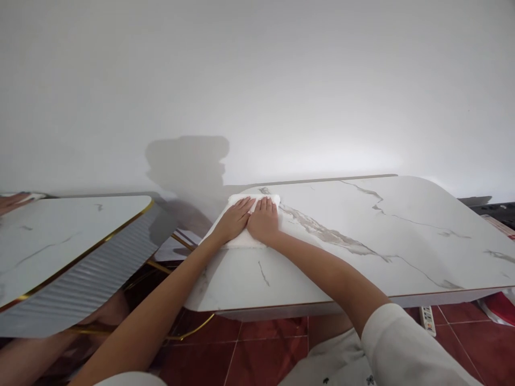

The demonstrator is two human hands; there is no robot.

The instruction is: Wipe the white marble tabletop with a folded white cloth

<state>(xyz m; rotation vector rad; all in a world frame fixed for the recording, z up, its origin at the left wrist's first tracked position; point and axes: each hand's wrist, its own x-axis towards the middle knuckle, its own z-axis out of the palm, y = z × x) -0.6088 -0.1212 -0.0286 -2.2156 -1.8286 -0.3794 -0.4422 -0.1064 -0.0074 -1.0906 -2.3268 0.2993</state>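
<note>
A folded white cloth [243, 239] lies near the left end of a white marble-patterned table [346, 212]. My left hand [233, 220] rests palm down on it, fingers stretched out. Close beside it, my right hand [264, 219] also lies flat on the cloth, its fingers pointing toward the wall. The two hands touch or nearly touch at the thumbs. Part of the cloth is hidden beneath them.
To the left stands a second marble-patterned table [68, 230] with gold trim; another person's hand [14, 202] lies on its far left. The wall [281, 96] is behind. A power strip [427, 320] lies on the red tiled floor [265, 351].
</note>
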